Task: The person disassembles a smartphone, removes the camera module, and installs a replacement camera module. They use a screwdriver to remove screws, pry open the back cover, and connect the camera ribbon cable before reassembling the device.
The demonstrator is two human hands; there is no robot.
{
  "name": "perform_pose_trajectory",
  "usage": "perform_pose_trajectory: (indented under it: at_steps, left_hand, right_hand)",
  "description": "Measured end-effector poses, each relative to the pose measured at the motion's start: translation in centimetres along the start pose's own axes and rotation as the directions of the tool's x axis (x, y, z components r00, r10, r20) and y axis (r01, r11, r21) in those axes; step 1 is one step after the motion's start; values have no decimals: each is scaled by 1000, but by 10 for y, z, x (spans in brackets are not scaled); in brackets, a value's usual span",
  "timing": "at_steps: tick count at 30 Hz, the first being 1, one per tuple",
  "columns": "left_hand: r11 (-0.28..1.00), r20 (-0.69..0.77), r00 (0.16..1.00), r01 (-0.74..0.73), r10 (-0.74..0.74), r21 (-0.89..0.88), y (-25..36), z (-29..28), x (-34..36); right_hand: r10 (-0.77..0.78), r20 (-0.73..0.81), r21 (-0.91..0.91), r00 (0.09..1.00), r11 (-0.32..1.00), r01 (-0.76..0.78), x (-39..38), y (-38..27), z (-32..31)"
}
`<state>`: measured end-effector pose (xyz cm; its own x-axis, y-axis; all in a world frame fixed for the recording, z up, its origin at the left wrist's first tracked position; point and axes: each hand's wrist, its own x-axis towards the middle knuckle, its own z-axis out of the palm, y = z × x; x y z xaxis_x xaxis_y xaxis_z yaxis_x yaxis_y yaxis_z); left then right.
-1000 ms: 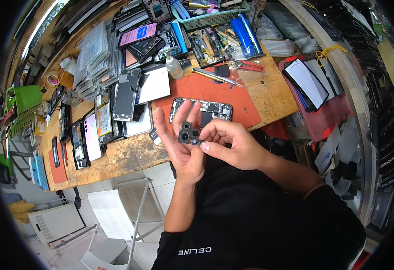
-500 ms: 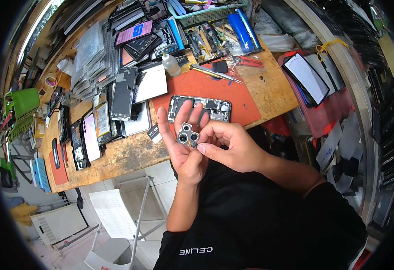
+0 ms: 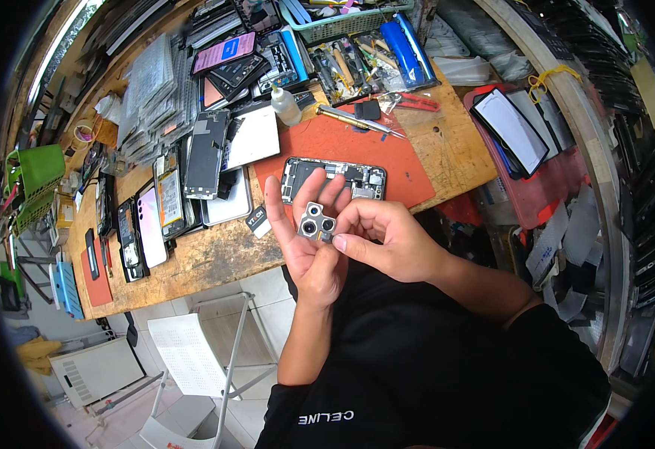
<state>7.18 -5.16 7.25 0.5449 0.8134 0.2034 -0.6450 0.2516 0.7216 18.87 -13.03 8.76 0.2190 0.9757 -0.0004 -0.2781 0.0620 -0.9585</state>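
A triple-lens phone camera module [image 3: 317,221] is held up in front of my body. My right hand [image 3: 391,243] pinches its lower right corner between thumb and forefinger. My left hand [image 3: 308,262] is palm up beneath it, with the module against its fingers and the thumb bent in near its lower edge. The left fingers extend upward, one apart from the others. Behind the hands an opened phone [image 3: 365,179] lies on the orange-red mat [image 3: 305,138], its inner parts exposed; my fingers cover some of its near edge.
Screwdrivers [image 3: 357,120], a white squeeze bottle [image 3: 285,106] and red-handled pliers [image 3: 417,102] lie beyond the phone. Phone parts and a pink-screened phone [image 3: 224,52] crowd the left of the wooden bench [image 3: 215,254]. A white folding chair [image 3: 185,352] stands below its near edge.
The camera module has shifted slightly up and right and turned a little in my fingers. Both hands otherwise stay nearly in place.
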Motion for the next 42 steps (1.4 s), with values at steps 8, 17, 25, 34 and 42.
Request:
perform_pose_trajectory:
  at_steps: [8, 17, 25, 34, 42]
  left_hand:
    - [705, 227, 960, -276, 166, 653, 29, -29, 39]
    - [71, 492, 701, -538, -516, 840, 74, -36, 95]
    - [51, 448, 642, -538, -622, 841, 57, -37, 115]
    - [-157, 437, 829, -512, -350, 845, 37, -29, 71]
    - [-188, 359, 915, -392, -185, 901, 30, -30, 41]
  right_hand:
    - [120, -136, 80, 983, 991, -110, -10, -27, -31]
    - [-71, -438, -73, 896, 996, 43, 47, -46, -138]
    - [69, -554, -217, 830, 950, -224, 88, -21, -168]
    - [-351, -640, -615, 683, 767, -183, 65, -6, -169]
    - [-607, -373, -839, 702, 544, 25, -8, 13, -148]
